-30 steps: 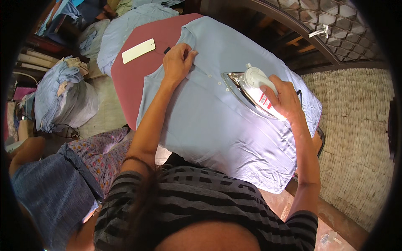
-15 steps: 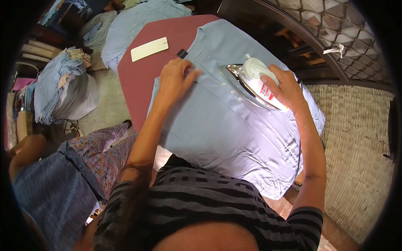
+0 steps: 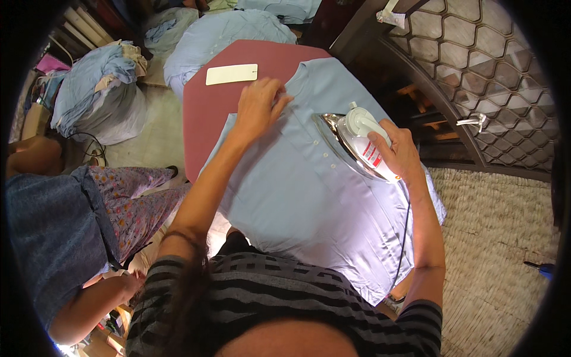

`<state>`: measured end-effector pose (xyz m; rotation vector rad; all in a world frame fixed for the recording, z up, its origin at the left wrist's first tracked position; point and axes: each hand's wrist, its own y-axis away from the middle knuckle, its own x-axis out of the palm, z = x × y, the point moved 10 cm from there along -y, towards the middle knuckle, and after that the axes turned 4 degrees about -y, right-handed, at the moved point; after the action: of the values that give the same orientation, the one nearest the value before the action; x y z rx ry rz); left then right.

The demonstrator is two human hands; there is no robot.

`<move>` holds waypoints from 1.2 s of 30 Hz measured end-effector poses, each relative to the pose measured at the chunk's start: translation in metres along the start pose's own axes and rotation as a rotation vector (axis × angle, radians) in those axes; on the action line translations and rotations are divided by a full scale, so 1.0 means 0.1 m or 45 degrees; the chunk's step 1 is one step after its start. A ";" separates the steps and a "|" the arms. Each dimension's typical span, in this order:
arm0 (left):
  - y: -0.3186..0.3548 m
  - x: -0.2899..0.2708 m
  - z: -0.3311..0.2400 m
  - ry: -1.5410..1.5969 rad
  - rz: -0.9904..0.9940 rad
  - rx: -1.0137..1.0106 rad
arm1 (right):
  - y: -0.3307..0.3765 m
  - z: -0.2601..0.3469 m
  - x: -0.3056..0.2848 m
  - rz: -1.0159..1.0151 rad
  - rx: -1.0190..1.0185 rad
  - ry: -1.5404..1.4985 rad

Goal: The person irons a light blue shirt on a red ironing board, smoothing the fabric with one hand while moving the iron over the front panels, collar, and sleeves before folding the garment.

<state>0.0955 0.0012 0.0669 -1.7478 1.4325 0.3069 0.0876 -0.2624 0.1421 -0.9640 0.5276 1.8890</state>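
A light blue shirt (image 3: 273, 178) with small white buttons lies spread over a board with a dark red cover (image 3: 208, 119). My right hand (image 3: 398, 149) grips the handle of a white iron (image 3: 364, 135). Its shiny soleplate edge lies beside the button line, pointing toward the neckline. My left hand (image 3: 262, 107) rests by the shirt's neckline, fingers bent and thumb apart, and it does not appear to hold anything. Just beyond it a cream hang tag (image 3: 232, 74) lies flat on the red cover. Below the iron, the shirt's lower part is more wrinkled.
A dark cord (image 3: 405, 238) trails from the iron past my right forearm. Another person in a blue top (image 3: 53, 238) is close on the left. Bundled blue clothes (image 3: 95, 77) and a blue cloth pile (image 3: 232, 41) lie beyond. A lattice door (image 3: 476, 77) stands at right.
The whole view has shifted, so the board sits lower. My left hand now covers the shirt's black neck label. The iron stays by the buttons. The other person's lower hand has come into view.
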 end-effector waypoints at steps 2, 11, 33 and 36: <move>-0.37 -0.06 -0.12 -0.071 -0.216 0.169 | -0.04 -0.05 -0.07 -0.098 0.046 -0.042; -1.13 0.73 0.54 0.054 0.192 -0.228 | -0.52 -0.19 -0.13 -0.290 0.288 0.020; -1.17 0.24 0.70 0.195 0.129 -0.120 | -1.63 0.08 0.19 -0.010 -0.092 0.059; -0.70 -0.19 0.63 0.015 0.076 -0.088 | -1.62 0.08 0.23 0.010 -0.057 0.016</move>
<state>0.1718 0.0596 0.0710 -1.7670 1.5005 0.3823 0.2197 -0.1662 0.1338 -1.0053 0.4991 1.9101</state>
